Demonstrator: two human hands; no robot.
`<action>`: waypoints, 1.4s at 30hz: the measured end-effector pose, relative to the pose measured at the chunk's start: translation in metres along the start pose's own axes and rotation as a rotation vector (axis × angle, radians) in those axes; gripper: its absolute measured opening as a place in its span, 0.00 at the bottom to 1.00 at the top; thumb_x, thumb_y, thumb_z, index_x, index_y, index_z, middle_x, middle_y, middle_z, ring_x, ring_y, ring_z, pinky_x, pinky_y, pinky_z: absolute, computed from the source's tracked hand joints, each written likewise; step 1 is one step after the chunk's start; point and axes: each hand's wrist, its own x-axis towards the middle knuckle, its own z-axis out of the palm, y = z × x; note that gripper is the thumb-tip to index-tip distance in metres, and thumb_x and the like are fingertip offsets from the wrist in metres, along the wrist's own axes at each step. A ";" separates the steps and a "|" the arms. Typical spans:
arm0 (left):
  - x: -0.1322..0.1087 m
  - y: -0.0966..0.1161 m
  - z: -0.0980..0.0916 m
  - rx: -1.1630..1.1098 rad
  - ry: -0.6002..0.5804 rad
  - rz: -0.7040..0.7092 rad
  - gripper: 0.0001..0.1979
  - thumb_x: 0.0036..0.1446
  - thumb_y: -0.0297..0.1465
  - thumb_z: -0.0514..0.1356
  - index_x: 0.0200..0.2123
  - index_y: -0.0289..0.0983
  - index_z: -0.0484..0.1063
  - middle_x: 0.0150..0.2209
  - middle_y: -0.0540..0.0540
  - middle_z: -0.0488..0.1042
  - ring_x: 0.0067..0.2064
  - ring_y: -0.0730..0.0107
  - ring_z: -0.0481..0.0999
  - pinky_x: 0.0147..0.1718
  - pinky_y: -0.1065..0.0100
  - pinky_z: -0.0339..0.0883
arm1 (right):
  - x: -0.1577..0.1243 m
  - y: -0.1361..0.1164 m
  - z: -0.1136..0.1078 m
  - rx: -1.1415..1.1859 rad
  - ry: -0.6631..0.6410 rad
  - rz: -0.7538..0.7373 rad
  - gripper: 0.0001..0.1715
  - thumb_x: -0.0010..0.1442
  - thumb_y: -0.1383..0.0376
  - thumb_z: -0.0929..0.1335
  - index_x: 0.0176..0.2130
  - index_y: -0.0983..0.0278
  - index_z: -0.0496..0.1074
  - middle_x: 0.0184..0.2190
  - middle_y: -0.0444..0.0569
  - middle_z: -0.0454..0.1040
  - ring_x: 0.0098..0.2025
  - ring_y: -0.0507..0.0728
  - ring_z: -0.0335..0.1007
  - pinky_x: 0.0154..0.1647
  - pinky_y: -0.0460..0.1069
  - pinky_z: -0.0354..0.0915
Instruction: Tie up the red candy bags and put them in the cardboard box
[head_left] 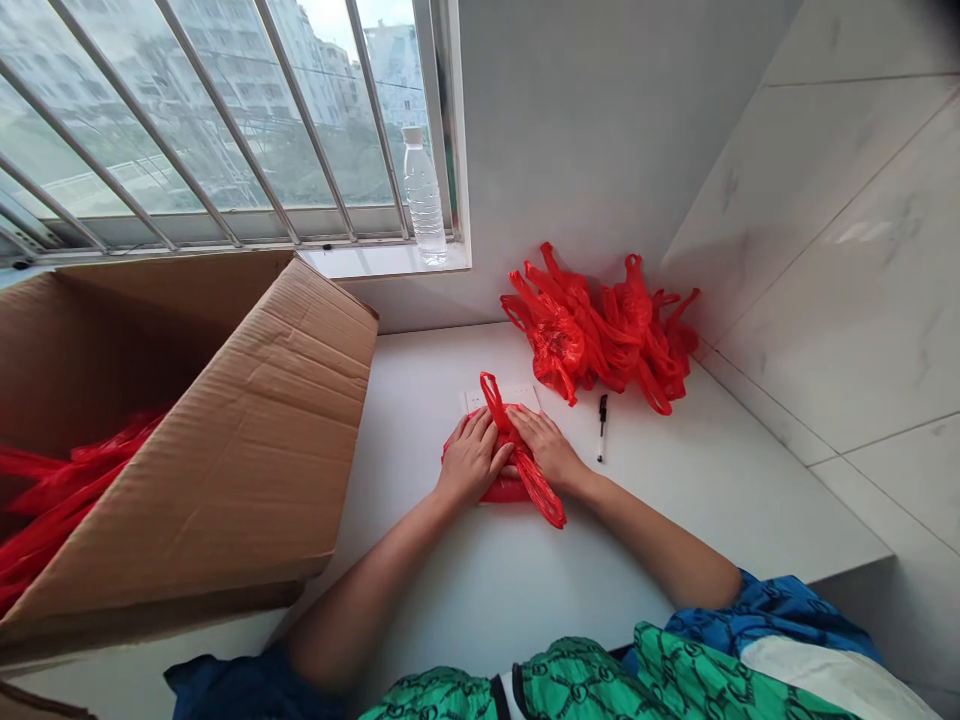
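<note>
A red plastic bag (531,478) lies on the white table in front of me, its looped handles sticking out at top and bottom. My left hand (470,455) rests on the bag's left side, open, with the fingers stretched forward. From the right, my right hand (546,445) lies on the bag with its fingers extended and pressed to it. Under the bag, a white flat piece with faint markings (474,400) shows at the far edge; the rest of it is covered.
A large cardboard box (247,450) at the left holds red bags (67,490). Crumpled red bags (607,335) are piled against the wall. A black-capped pen (601,428) lies right of my hands. A clear bottle (424,200) stands on the windowsill.
</note>
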 end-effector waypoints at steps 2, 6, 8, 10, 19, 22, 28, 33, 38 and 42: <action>0.000 -0.001 0.001 -0.011 0.007 0.007 0.20 0.69 0.40 0.51 0.57 0.37 0.69 0.63 0.38 0.67 0.67 0.52 0.62 0.67 0.48 0.51 | 0.000 0.000 0.000 0.003 0.002 -0.002 0.45 0.65 0.50 0.65 0.71 0.66 0.50 0.70 0.58 0.55 0.72 0.65 0.45 0.71 0.65 0.47; -0.001 -0.002 0.003 -0.011 0.011 0.014 0.19 0.69 0.40 0.51 0.56 0.37 0.70 0.63 0.38 0.68 0.66 0.53 0.62 0.67 0.49 0.50 | 0.000 0.000 0.001 0.006 0.008 -0.003 0.44 0.65 0.49 0.65 0.70 0.67 0.52 0.69 0.58 0.56 0.72 0.66 0.46 0.70 0.66 0.47; -0.001 -0.002 0.003 -0.010 0.008 0.014 0.19 0.69 0.40 0.50 0.55 0.37 0.70 0.63 0.39 0.68 0.66 0.53 0.62 0.67 0.49 0.50 | -0.001 0.000 0.001 0.008 0.009 -0.001 0.44 0.65 0.49 0.65 0.70 0.68 0.53 0.69 0.58 0.57 0.72 0.66 0.47 0.70 0.65 0.47; -0.001 -0.002 0.004 -0.013 0.008 0.013 0.18 0.69 0.40 0.50 0.55 0.38 0.70 0.63 0.39 0.68 0.66 0.53 0.62 0.67 0.50 0.50 | 0.000 0.000 0.000 0.011 0.011 0.000 0.44 0.65 0.48 0.65 0.70 0.68 0.53 0.69 0.59 0.57 0.72 0.66 0.47 0.70 0.65 0.47; -0.002 -0.002 0.000 -0.079 0.056 0.011 0.15 0.68 0.39 0.53 0.50 0.38 0.73 0.60 0.40 0.71 0.63 0.55 0.66 0.66 0.50 0.53 | -0.002 -0.003 -0.001 0.001 0.024 0.006 0.46 0.64 0.48 0.68 0.70 0.67 0.53 0.70 0.62 0.53 0.71 0.68 0.48 0.70 0.65 0.48; -0.004 0.001 -0.011 -0.136 0.178 0.022 0.10 0.66 0.38 0.56 0.41 0.40 0.74 0.55 0.42 0.74 0.59 0.57 0.70 0.64 0.50 0.56 | -0.005 -0.007 -0.011 0.032 0.117 -0.015 0.48 0.62 0.48 0.69 0.70 0.66 0.52 0.69 0.66 0.52 0.69 0.69 0.52 0.67 0.66 0.55; -0.036 0.031 -0.049 -0.362 0.209 0.063 0.10 0.68 0.36 0.54 0.42 0.39 0.72 0.41 0.43 0.79 0.43 0.63 0.77 0.45 0.61 0.69 | -0.023 -0.035 -0.048 0.330 0.162 -0.217 0.11 0.66 0.56 0.69 0.39 0.60 0.73 0.33 0.46 0.76 0.37 0.57 0.73 0.46 0.54 0.68; -0.069 0.066 -0.084 -0.388 -0.090 -0.008 0.31 0.57 0.58 0.57 0.50 0.38 0.70 0.36 0.44 0.78 0.34 0.62 0.77 0.32 0.67 0.67 | -0.042 -0.070 -0.060 0.544 0.115 -0.325 0.19 0.68 0.55 0.64 0.27 0.60 0.68 0.23 0.43 0.67 0.26 0.53 0.63 0.27 0.48 0.62; -0.076 0.088 -0.131 -0.468 -0.409 -0.008 0.23 0.64 0.53 0.54 0.42 0.38 0.72 0.25 0.51 0.71 0.23 0.73 0.68 0.23 0.73 0.56 | -0.058 -0.087 -0.059 0.851 -0.091 -0.198 0.16 0.61 0.50 0.70 0.30 0.56 0.72 0.29 0.46 0.75 0.30 0.57 0.71 0.31 0.50 0.68; -0.087 0.095 -0.201 -0.583 -0.473 -0.058 0.18 0.68 0.44 0.51 0.40 0.38 0.72 0.25 0.52 0.68 0.24 0.77 0.64 0.25 0.76 0.60 | -0.063 -0.071 -0.049 0.969 -0.059 -0.018 0.17 0.62 0.48 0.69 0.33 0.59 0.73 0.28 0.47 0.75 0.28 0.58 0.71 0.29 0.50 0.68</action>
